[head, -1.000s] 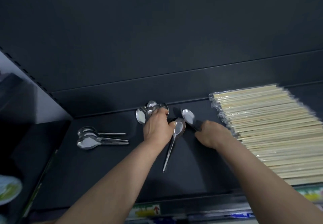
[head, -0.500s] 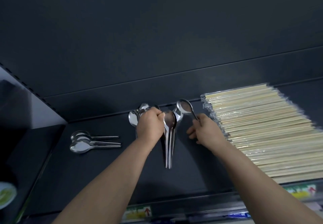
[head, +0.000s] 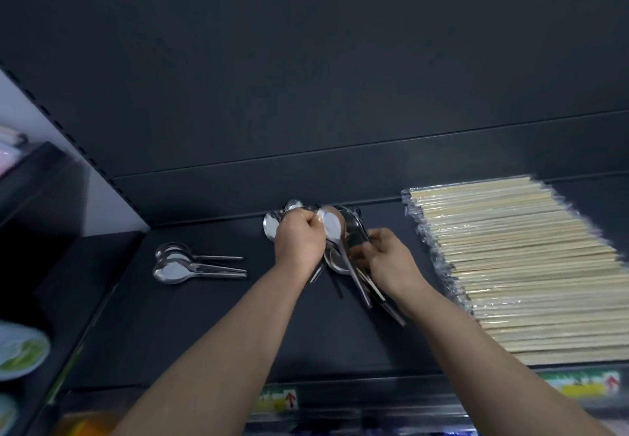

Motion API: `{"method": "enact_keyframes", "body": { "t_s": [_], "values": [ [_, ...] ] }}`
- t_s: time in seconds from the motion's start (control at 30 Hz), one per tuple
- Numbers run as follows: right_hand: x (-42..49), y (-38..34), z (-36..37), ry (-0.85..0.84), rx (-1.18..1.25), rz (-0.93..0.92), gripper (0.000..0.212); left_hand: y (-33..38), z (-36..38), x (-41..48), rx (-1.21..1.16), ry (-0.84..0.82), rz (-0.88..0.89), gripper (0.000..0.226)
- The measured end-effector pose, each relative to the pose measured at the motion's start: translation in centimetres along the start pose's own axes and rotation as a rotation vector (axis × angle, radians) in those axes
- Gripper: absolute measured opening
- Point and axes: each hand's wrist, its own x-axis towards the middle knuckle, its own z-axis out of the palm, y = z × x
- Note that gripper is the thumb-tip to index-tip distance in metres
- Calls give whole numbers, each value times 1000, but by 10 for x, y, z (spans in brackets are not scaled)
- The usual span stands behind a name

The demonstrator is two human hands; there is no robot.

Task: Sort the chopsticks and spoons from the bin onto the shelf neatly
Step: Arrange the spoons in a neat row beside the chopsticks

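On the shelf (head: 204, 333), the left hand (head: 299, 241) clenches a bunch of spoons (head: 272, 226) while the right hand (head: 391, 262) grips other spoons (head: 352, 238) beside it, seemingly to nest them like the stacked spoons (head: 173, 265) lying leftward, apart from the wrapped chopsticks (head: 510, 265).

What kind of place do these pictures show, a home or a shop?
Probably a shop. The dark shelf carries arrow-marked labels on its front edge, a large stock of plastic-wrapped chopsticks lies on it, and a slotted upright stands at the left.
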Motion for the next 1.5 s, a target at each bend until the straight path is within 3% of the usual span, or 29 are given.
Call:
{"method": "enact_keyframes", "body": {
  "t_s": [0.13, 0.33, 0.43, 0.53, 0.67, 0.77, 0.87, 1.0, 1.07, 1.27, 1.4, 1.5],
  "values": [
    [-7, -8, 1, -171, 203, 71, 17, 0, 4, -5, -88, 0, -8, 29],
    [-11, -15, 0, -266, 15, 21, 23, 2, -5, -12, -347, 29, -64, 6],
    [-13, -21, 7, -300, 81, -2, 30, -3, -16, -13, -415, -49, -113, 13],
    [-18, -30, 24, -424, 99, -28, 34, -10, -34, -12, -437, -87, -147, 16],
    [-21, -37, 49, -478, -13, -18, 21, -29, -62, -4, -301, -22, -106, 10],
    [-20, -36, 75, -414, -204, -3, 15, -47, -83, -1, -204, 2, -116, 9],
    [-18, -34, 100, -255, -536, -116, 13, -70, -103, 0, -127, 13, -124, 11],
    [-24, -42, 137, -259, -663, -194, 23, -99, -132, -1, -107, 34, -154, 8],
    [-26, -46, 156, -256, -747, -235, 26, -115, -149, -1, -95, 52, -183, 18],
    [-32, -45, 205, -29, -967, -453, 25, -160, -190, -2, 62, 107, -214, 13],
    [-33, -40, 229, -19, -1218, -568, 39, -180, -200, 5, 115, 108, -176, 11],
    [-33, -38, 240, 23, -1231, -587, 39, -182, -208, 7, 210, 127, -132, 15]
  ]
}}
